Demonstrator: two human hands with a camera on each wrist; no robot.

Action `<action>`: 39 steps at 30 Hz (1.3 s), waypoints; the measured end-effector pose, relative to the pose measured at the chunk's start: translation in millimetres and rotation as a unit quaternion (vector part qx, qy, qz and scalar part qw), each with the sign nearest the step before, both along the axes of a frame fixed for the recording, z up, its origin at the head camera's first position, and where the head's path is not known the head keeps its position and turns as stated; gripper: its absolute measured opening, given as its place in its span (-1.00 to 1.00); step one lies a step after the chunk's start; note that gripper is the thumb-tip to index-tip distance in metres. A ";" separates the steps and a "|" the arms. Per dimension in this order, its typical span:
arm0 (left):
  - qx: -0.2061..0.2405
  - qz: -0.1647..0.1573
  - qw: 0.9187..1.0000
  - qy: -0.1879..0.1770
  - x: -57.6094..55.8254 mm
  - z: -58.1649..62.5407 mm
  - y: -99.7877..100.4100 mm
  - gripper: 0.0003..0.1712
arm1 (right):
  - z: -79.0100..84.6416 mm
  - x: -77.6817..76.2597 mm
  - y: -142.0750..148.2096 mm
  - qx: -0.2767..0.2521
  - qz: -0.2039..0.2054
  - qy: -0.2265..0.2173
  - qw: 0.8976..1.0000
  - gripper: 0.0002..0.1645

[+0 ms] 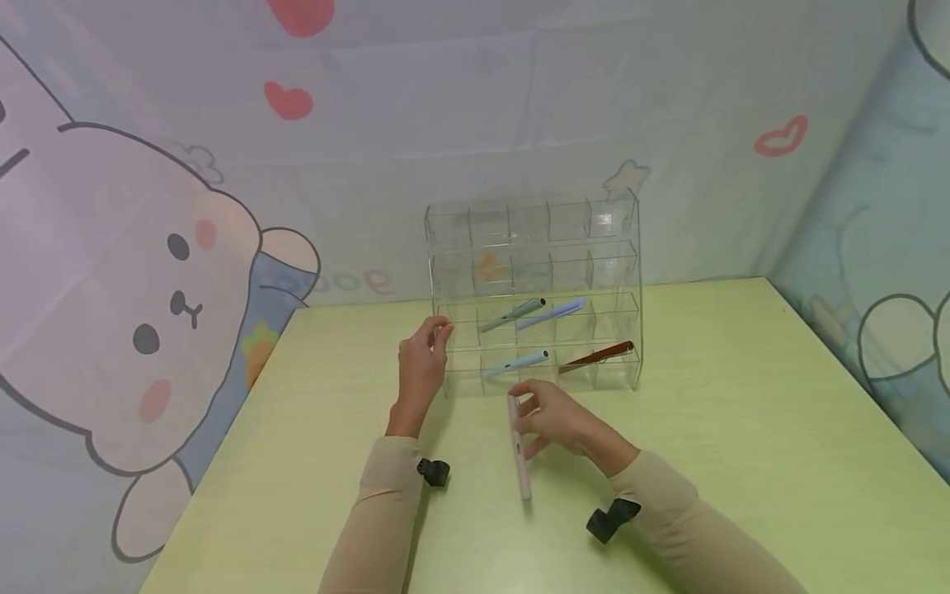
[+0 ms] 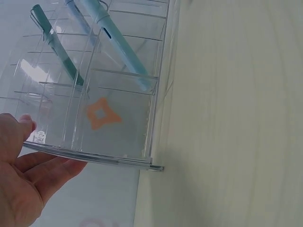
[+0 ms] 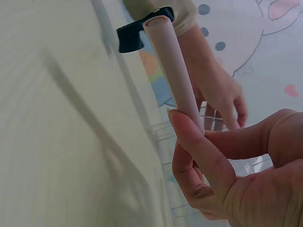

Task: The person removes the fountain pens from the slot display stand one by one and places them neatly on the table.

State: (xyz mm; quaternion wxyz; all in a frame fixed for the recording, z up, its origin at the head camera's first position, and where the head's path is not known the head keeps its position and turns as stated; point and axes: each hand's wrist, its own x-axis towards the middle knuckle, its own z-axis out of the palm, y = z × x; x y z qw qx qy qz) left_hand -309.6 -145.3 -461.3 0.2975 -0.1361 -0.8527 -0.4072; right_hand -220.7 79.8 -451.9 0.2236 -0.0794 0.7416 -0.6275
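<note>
A clear acrylic pen rack (image 1: 534,342) with rows of small compartments stands against the back curtain. My left hand (image 1: 421,367) grips the rack's left side edge; in the left wrist view the thumb (image 2: 27,126) lies inside the side panel and the fingers outside. Between thumb and fingers my right hand (image 1: 558,419) pinches a pale pink pen (image 1: 520,454) in front of the rack. The pen's near end points toward me, above the table. On the lower two tiers lie a green pen (image 1: 512,315), a lavender pen (image 1: 552,313), a light blue pen (image 1: 515,363) and a dark red pen (image 1: 597,356).
The rack stands on a pale yellow-green table (image 1: 727,462), near its back edge. Behind and beside it hangs a curtain (image 1: 475,99) printed with cartoon animals and hearts. Black wrist cameras (image 1: 613,520) sit on both sleeves.
</note>
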 end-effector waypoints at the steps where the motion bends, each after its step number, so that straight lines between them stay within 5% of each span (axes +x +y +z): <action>1: 0.000 0.001 1.000 0.000 -0.1 0.4 0.3 -0.79 | -1.6 -0.2 -0.6 0.001 -0.001 -0.001 1.000 -0.35; 29: 0.002 0.002 1.000 -0.009 0.5 0.7 0.2 -0.77 | -29.3 10.3 -25.0 0.109 0.002 0.091 0.990 -0.34; 39: 0.002 0.003 1.000 -0.010 -0.8 -0.6 -0.1 -0.77 | -29.0 11.5 -25.0 0.190 0.005 0.158 0.969 -0.40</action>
